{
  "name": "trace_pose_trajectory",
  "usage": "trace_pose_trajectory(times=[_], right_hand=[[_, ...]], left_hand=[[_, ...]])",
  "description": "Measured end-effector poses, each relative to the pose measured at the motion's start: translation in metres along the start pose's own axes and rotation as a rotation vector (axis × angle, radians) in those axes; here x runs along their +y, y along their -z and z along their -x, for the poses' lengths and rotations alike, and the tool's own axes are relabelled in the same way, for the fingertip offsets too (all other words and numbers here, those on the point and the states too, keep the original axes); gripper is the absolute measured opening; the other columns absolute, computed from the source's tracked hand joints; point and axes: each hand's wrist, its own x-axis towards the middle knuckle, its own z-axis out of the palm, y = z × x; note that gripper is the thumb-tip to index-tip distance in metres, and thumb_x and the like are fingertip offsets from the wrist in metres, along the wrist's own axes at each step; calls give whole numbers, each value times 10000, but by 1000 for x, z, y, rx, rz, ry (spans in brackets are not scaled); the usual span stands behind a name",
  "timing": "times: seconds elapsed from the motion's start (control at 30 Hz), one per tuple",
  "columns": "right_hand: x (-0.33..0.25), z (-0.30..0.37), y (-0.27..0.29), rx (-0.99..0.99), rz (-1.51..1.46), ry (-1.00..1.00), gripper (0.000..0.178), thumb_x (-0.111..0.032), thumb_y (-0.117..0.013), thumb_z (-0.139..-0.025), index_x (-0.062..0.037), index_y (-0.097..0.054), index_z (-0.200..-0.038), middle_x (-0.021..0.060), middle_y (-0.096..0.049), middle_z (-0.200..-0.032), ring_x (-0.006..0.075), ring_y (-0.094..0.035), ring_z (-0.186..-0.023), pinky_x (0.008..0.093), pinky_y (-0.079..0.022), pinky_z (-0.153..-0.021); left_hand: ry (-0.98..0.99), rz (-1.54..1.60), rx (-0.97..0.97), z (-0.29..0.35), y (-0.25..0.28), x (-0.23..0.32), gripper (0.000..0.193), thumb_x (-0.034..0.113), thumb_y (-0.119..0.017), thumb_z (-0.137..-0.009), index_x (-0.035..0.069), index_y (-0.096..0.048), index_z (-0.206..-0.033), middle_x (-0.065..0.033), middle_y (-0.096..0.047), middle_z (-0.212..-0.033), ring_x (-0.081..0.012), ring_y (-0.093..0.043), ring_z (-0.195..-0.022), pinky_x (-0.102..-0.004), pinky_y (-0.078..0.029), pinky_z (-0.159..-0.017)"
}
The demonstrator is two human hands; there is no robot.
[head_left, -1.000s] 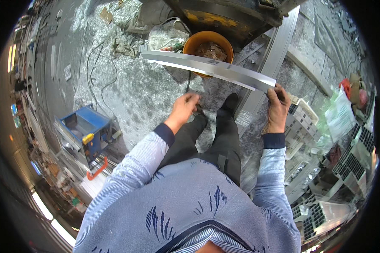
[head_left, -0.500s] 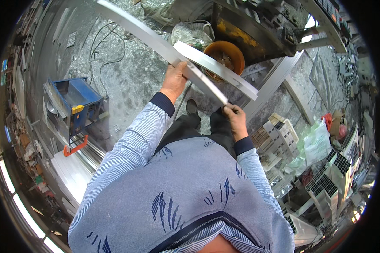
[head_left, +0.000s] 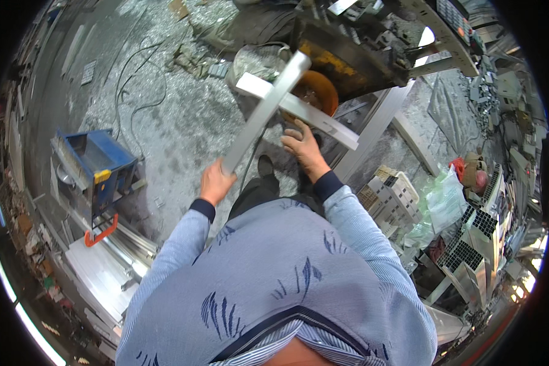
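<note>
My left hand point(head_left: 218, 181) is closed round the near end of a silver metal profile point(head_left: 264, 114), a long square-edged bar. The bar slants up and away to the right, and its far end passes above a second pale profile point(head_left: 318, 117). That second piece lies slanting in front of an orange bucket point(head_left: 323, 91); what bears it cannot be made out. Just below it is my right hand point(head_left: 305, 148), holding nothing, with its thumb and fingers apart and partly bent. Whether its fingertips touch the second profile is unclear.
A blue metal stand point(head_left: 97, 161) with an orange handle is at the left, beside stacked metal lengths point(head_left: 97, 268). A dark machine point(head_left: 360, 61) stands beyond the bucket. White plastic crates point(head_left: 396, 198) and clear plastic sheeting point(head_left: 442, 198) lie at the right. A cable point(head_left: 121, 91) snakes over the floor.
The held profile has swung from pointing far left to pointing far right. My left hand has come nearer, now at the bar's end. My right hand has let go and moved forward and left.
</note>
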Motion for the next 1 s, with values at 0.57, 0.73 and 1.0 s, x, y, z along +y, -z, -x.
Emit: trace_pose_trajectory(times=[0.57,0.73,1.0], right_hand=[[-99,-150,140,177,-153,231,510,-75,-668,-961,54,-509,-1428,146,-656,-1296,230,-635,-1172,346,-493,-1021],[-121,-178,159,153,31,201,506,-153,-691,-987,0,-501,-1430,122,-645,-1245,225,-658,-1085,380,-578,-884],[-138,-189,158,158,-81,412,414,-48,-666,-964,-9,-569,-1364,116,-671,-1243,196,-644,-1107,330,-523,-952]], left_hand=[[66,88,-286,22,-90,65,510,187,-760,-766,48,-626,-1239,-281,-716,-989,-484,-685,-945,-529,-559,-811],[92,166,-223,25,-127,64,395,198,-769,-783,33,-608,-1103,-279,-708,-934,-488,-681,-905,-549,-546,-776],[170,80,-229,17,-134,66,447,206,-788,-806,45,-579,-1167,-264,-716,-931,-488,-685,-893,-548,-545,-770]])
